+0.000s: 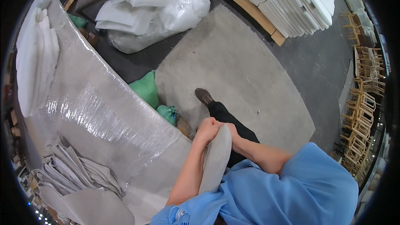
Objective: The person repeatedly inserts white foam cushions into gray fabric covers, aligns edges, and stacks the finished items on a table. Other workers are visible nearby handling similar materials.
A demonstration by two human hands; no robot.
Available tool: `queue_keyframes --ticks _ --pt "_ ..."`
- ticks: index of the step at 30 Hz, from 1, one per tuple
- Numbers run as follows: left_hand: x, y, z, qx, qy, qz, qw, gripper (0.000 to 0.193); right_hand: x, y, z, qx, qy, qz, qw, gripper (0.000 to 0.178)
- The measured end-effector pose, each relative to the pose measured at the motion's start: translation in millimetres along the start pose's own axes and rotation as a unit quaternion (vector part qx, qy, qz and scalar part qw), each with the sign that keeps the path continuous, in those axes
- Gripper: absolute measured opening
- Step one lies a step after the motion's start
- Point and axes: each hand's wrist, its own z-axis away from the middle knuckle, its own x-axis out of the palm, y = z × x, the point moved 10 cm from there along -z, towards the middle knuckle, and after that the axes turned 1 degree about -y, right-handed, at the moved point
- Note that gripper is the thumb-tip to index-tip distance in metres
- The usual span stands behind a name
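A grey fabric-covered cushion (216, 158), seen edge-on, stands between my forearms against my body. My left hand (207, 129) is closed in a fist at its top edge. My right hand (232, 131) meets the left there and is also closed on the cushion, its fingers mostly hidden behind the edge. To my left, the worktable (154, 183) carries a clear plastic sheet (89, 108) over part of its top. A pile of folded grey fabric covers (75, 171) lies on the table's near left part.
White padding sheets (37, 58) lie at the table's far left. Beside the table sit a green sack (146, 89) and a smaller tied bag (167, 113). A plastic-wrapped bundle (154, 12) and stacked white pads (291, 8) stand ahead. Wooden chair frames (360, 116) line the right.
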Motion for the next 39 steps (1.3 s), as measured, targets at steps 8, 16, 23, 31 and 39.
queue_keyframes --ticks 8,16,23,31,39 --pt "-10.0 -23.4 9.6 -0.033 0.038 0.020 0.999 0.029 28.7 19.9 -12.7 0.096 -0.112 -0.013 0.989 0.020" --pt "-72.5 24.8 88.9 0.027 0.284 0.049 0.957 0.032 97.8 24.7 14.2 0.090 -0.295 -0.075 0.948 0.032" --pt "-47.8 -103.5 216.1 -0.097 0.110 0.395 0.907 0.044 178.4 24.9 92.0 0.078 -0.539 0.057 0.837 0.067" --pt "-33.2 -125.7 291.6 -0.081 0.291 0.245 0.921 0.047 219.3 -12.6 167.4 -0.069 -0.537 0.506 0.671 0.057" --pt "-71.8 -101.8 303.1 -0.084 0.497 -0.078 0.860 0.035 227.3 -6.5 129.2 -0.159 -0.340 0.868 0.327 0.067"
